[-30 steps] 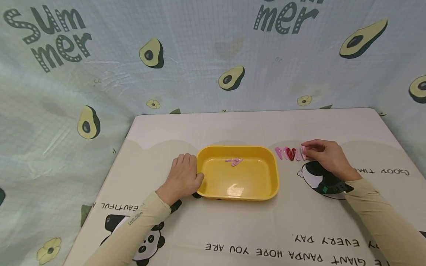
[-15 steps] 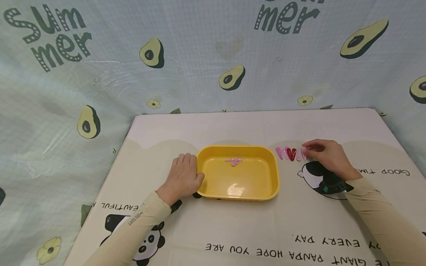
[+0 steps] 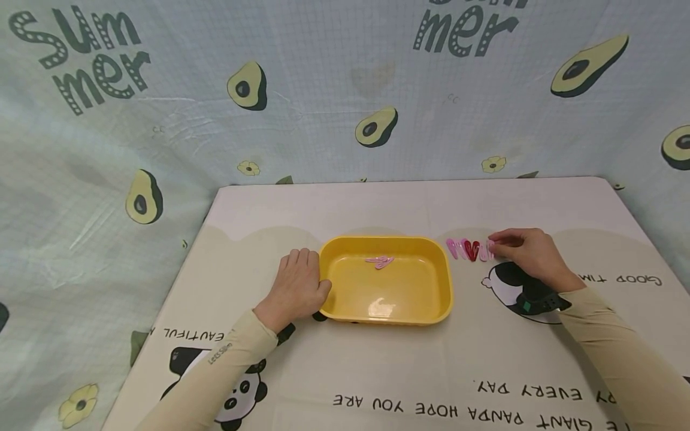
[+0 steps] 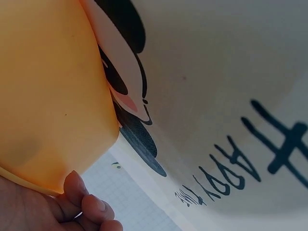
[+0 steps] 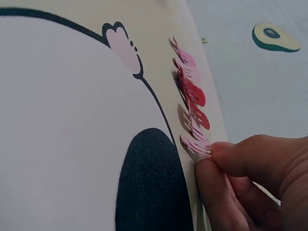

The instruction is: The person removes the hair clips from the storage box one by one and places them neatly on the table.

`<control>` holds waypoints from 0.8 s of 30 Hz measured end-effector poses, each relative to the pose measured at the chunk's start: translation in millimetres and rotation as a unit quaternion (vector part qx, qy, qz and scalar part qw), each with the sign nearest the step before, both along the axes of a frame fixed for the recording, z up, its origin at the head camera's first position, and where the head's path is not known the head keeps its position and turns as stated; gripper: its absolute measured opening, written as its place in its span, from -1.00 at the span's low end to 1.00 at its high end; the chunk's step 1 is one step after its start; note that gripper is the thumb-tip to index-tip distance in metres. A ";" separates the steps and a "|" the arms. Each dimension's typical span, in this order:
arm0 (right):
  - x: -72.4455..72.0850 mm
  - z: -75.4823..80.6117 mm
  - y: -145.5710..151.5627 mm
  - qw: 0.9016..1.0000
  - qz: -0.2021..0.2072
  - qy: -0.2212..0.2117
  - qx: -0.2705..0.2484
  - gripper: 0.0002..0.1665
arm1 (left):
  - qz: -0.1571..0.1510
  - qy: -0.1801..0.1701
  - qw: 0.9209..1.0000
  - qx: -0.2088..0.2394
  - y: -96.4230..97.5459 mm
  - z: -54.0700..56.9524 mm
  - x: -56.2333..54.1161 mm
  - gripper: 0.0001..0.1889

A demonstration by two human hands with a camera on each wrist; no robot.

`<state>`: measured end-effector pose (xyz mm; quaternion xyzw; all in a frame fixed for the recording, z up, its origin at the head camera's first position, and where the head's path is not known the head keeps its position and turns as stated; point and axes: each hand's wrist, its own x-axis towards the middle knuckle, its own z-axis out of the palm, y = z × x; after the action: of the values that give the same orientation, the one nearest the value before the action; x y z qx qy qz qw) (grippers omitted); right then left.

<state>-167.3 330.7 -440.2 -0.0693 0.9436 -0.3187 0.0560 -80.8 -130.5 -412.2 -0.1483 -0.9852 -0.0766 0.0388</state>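
With my left hand I grip the left rim of a yellow plastic tray, thumb over the inner edge. A few pink snap hair clips lie together inside it, toward the back. Right of the tray, pink and red hair clips stand side by side in a row on the table. At the row's right end my right hand pinches a pink hair clip between thumb and forefinger. In the right wrist view that clip sits close beside its neighbour in the row.
A pale tablecloth with panda prints and lettering covers the table. The table's back edge runs just beyond the tray and the clips. Behind it hangs a light curtain printed with avocados.
My right hand stays at the end of the row with its clip, moving only slightly. The left hand and the tray hold still.
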 end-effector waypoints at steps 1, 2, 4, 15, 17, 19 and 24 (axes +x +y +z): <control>0.1 0.7 -0.3 1.000 0.001 -0.002 0.000 -0.47 | 0.000 0.001 1.000 0.000 -0.2 -0.3 0.1 -0.80; 0.1 1.3 -0.7 1.000 0.000 -0.003 0.003 -0.47 | 0.000 0.002 1.000 0.001 -0.4 -0.6 0.1 -0.80; 0.3 3.0 -0.8 1.000 0.001 -0.006 0.003 -0.46 | -0.001 0.003 1.000 0.002 -0.8 -1.0 0.3 -0.81; 0.4 10.4 -0.4 1.000 -0.005 -0.015 0.008 -0.44 | -0.003 0.009 1.000 0.007 -3.1 -1.6 1.2 -0.80; 1.2 12.8 -1.9 1.000 -0.005 -0.008 0.008 -0.46 | -0.004 0.009 1.000 0.009 -3.2 -1.6 1.0 -0.81; 2.2 16.7 -4.0 1.000 -0.004 0.002 0.007 -0.48 | -0.004 0.008 1.000 0.011 -3.1 -1.5 0.6 -0.80; 3.6 30.9 -12.6 1.000 0.002 0.026 0.000 -0.51 | -0.005 0.001 1.000 0.014 -2.3 -1.2 -0.4 -0.80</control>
<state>-163.7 318.0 -409.2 -0.0792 0.9448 -0.3164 0.0317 -81.2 -132.8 -413.5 -0.1528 -0.9832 -0.0906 0.0413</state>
